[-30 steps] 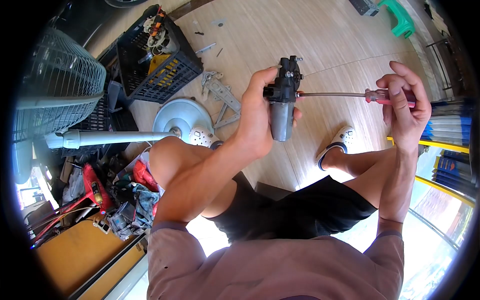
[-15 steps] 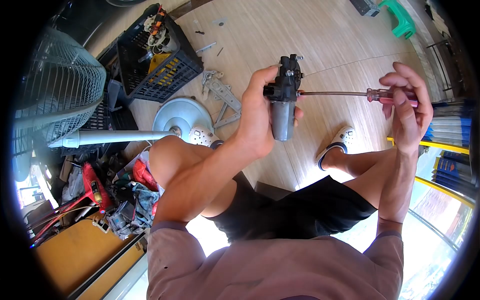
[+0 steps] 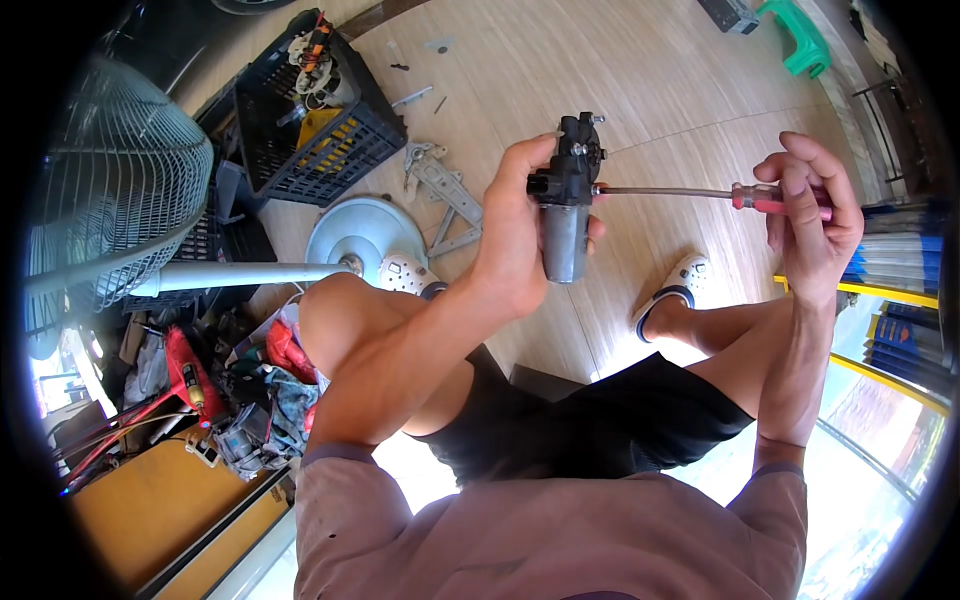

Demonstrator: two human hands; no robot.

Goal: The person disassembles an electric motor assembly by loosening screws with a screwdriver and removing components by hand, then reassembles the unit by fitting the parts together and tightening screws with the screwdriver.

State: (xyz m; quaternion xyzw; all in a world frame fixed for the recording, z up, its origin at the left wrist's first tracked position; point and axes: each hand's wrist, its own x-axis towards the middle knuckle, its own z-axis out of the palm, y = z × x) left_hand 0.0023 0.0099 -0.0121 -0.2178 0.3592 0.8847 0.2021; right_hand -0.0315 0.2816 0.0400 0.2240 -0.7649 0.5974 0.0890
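Beyond the black shorts (image 3: 590, 420), the left hand (image 3: 515, 235) is closed around a motor-like unit (image 3: 567, 240), gripping it from the left. The unit's long axis runs near to far, metal can nearer, black housing farther. The right hand (image 3: 815, 225) is wrapped lightly around the handle of a screwdriver (image 3: 680, 190), whose shaft runs leftward, roughly square to the unit, and ends at the housing's right side. The left hand is nearer the tip.

Most of the left fingers are hidden behind the unit, with only fingertips showing on its right. Fingers cover part of the handle. The tip is too small to make out, so I cannot tell whether it sits in a screw.

Farther left, a metal bracket (image 3: 445, 192) lies near a black crate (image 3: 320, 150); far right, the top edge nearly meets a green stool (image 3: 800, 45).
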